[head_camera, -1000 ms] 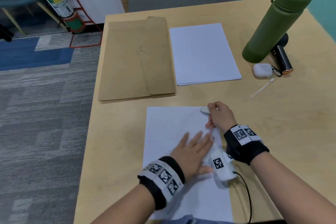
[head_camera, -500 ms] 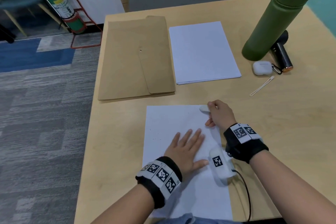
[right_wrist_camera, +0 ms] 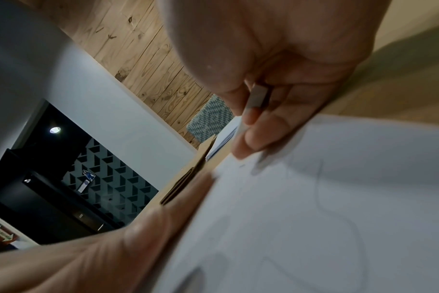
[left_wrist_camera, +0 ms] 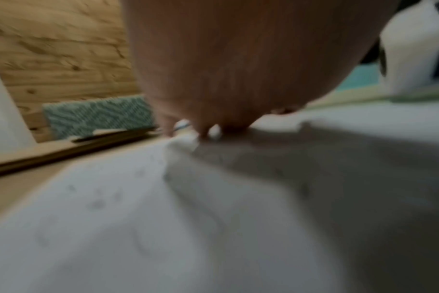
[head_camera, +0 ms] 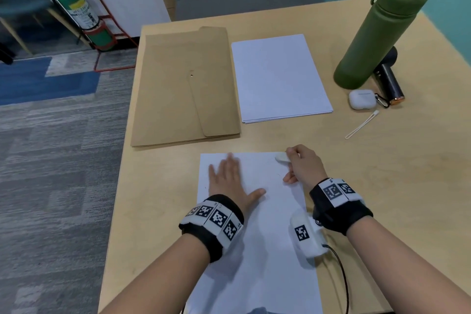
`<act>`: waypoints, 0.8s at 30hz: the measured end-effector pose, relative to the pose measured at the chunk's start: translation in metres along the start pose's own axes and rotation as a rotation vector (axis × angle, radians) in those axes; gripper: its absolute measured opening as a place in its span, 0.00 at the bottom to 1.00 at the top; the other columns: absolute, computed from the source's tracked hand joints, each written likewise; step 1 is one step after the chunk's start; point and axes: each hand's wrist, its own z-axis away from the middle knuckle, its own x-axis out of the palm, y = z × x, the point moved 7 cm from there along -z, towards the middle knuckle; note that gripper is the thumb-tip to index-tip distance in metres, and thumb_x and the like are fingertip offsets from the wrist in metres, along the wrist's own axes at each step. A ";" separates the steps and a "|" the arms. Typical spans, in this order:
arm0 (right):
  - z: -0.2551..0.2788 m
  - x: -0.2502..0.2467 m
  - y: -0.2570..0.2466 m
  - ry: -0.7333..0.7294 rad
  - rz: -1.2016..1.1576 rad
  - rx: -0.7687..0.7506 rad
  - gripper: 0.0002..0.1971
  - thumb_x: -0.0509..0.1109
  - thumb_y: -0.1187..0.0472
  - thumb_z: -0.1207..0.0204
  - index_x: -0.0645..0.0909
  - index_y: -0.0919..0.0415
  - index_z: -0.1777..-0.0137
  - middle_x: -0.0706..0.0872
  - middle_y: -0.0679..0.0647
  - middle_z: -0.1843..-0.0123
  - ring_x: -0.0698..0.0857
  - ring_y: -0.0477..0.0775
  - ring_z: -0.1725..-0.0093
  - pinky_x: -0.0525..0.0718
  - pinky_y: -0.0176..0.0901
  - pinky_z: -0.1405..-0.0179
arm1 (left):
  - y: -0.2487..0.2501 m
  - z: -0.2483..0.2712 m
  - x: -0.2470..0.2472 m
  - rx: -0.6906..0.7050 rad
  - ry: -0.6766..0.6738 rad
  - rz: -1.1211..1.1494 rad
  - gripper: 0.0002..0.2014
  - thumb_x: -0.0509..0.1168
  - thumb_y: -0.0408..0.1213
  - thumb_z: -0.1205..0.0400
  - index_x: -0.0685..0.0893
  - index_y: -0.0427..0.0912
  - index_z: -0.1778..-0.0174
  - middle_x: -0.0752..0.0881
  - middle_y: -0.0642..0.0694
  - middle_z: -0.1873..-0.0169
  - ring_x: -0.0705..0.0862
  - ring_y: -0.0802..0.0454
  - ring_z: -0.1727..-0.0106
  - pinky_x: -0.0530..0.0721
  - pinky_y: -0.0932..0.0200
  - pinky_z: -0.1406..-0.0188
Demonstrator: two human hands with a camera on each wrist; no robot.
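Observation:
A white sheet of paper (head_camera: 270, 232) with faint pencil marks lies on the wooden table in front of me. My left hand (head_camera: 228, 181) lies flat on its upper left part, fingers straight and spread. My right hand (head_camera: 303, 164) rests at the sheet's top right corner and pinches a small white eraser (head_camera: 282, 157), whose tip sticks out to the left. In the right wrist view the eraser (right_wrist_camera: 257, 97) sits between thumb and curled fingers above the paper (right_wrist_camera: 338, 208). The left wrist view is blurred; it shows the palm (left_wrist_camera: 238, 59) over the paper (left_wrist_camera: 163, 228).
A brown envelope (head_camera: 183, 86) and a stack of white sheets (head_camera: 280, 76) lie at the far side. At the right stand a green bottle (head_camera: 382, 28), a black cylinder (head_camera: 390, 81), a white earbud case (head_camera: 362, 99) and a thin white strap (head_camera: 362, 125). The table's left edge (head_camera: 119, 173) drops to carpet.
My left hand has slid across the paper, from beside the right hand up and to the left. The right hand has stayed at the top right corner with the eraser.

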 end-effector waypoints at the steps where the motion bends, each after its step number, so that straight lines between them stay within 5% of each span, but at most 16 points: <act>1: 0.000 0.000 0.001 0.002 -0.005 0.002 0.10 0.56 0.56 0.18 0.75 0.59 0.55 0.78 0.55 0.80 0.82 0.61 0.77 0.84 0.51 0.65 | -0.012 0.003 -0.001 -0.121 -0.036 -0.008 0.48 0.36 0.70 0.21 0.31 0.32 0.21 0.32 0.37 0.20 0.38 0.40 0.17 0.35 0.40 0.22; 4: -0.001 0.001 0.001 0.004 -0.016 0.000 0.10 0.56 0.56 0.18 0.75 0.60 0.55 0.78 0.54 0.82 0.82 0.61 0.78 0.82 0.50 0.68 | -0.014 0.007 -0.004 -0.166 -0.013 0.015 0.50 0.36 0.71 0.22 0.31 0.30 0.21 0.31 0.35 0.20 0.36 0.39 0.17 0.34 0.35 0.23; 9: -0.001 0.000 0.001 -0.005 -0.015 -0.014 0.10 0.56 0.55 0.18 0.76 0.58 0.55 0.80 0.55 0.80 0.84 0.64 0.74 0.85 0.58 0.57 | 0.061 0.000 -0.002 0.378 0.073 0.096 0.40 0.39 0.63 0.16 0.28 0.41 0.20 0.25 0.47 0.22 0.30 0.49 0.19 0.30 0.45 0.22; 11: -0.001 0.000 0.000 0.000 -0.018 -0.017 0.10 0.56 0.55 0.18 0.75 0.58 0.56 0.79 0.55 0.80 0.84 0.63 0.74 0.85 0.59 0.56 | 0.062 -0.005 -0.002 0.336 0.057 0.115 0.39 0.38 0.63 0.16 0.29 0.41 0.20 0.27 0.47 0.21 0.31 0.49 0.18 0.32 0.45 0.22; 16: -0.001 0.000 0.003 0.005 -0.031 0.012 0.10 0.56 0.56 0.18 0.74 0.57 0.59 0.77 0.50 0.88 0.82 0.63 0.77 0.85 0.58 0.61 | -0.016 0.007 -0.005 -0.235 -0.122 0.097 0.53 0.35 0.73 0.23 0.36 0.24 0.22 0.39 0.28 0.20 0.39 0.34 0.18 0.38 0.40 0.21; 18: 0.000 0.000 0.003 -0.001 -0.052 0.024 0.10 0.56 0.56 0.18 0.75 0.57 0.58 0.79 0.54 0.83 0.82 0.63 0.77 0.85 0.58 0.61 | -0.039 0.013 -0.005 -0.321 -0.123 0.079 0.54 0.32 0.72 0.24 0.37 0.23 0.22 0.41 0.26 0.20 0.41 0.33 0.18 0.39 0.40 0.21; 21: 0.002 0.000 0.002 -0.005 -0.060 0.021 0.09 0.56 0.57 0.18 0.75 0.59 0.56 0.79 0.58 0.77 0.82 0.62 0.77 0.85 0.56 0.62 | -0.047 0.010 -0.010 -0.242 0.033 0.174 0.46 0.35 0.66 0.19 0.32 0.29 0.21 0.34 0.32 0.19 0.37 0.39 0.17 0.37 0.41 0.21; 24: 0.001 0.000 0.003 -0.001 -0.050 0.009 0.09 0.57 0.57 0.18 0.75 0.58 0.56 0.79 0.57 0.77 0.82 0.62 0.77 0.83 0.51 0.66 | -0.020 0.002 -0.016 0.074 0.108 0.188 0.40 0.43 0.60 0.15 0.32 0.37 0.19 0.29 0.41 0.20 0.32 0.44 0.18 0.35 0.44 0.21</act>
